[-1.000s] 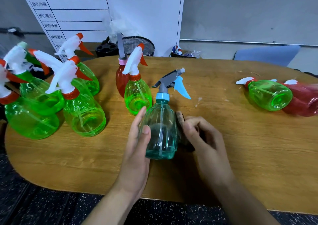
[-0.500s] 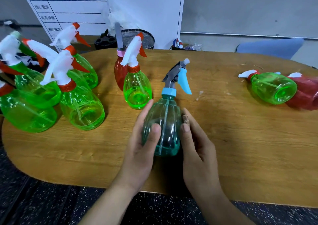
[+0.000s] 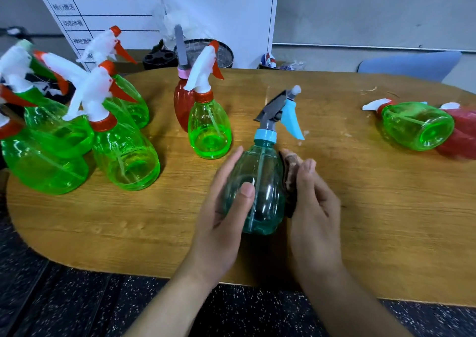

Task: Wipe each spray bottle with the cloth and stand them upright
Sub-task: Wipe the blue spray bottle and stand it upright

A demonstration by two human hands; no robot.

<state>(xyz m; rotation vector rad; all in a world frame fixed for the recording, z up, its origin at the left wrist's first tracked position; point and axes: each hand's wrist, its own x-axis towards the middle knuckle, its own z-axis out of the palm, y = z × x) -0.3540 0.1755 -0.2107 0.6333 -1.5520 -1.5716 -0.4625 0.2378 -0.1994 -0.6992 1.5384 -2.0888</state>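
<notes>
Nearest, the left hand (image 3: 221,213) cups the teal spray bottle (image 3: 257,189), thumb across its front, while the right hand (image 3: 314,202) presses a dark cloth (image 3: 289,179) against its side. The cloth has slid higher than a moment ago, so wiping likely continues. The clear, ribbed bottle stands upright mid-worktop (image 3: 386,220); beyond, green bottles (image 3: 208,127) stand wiped, two lie right.
</notes>
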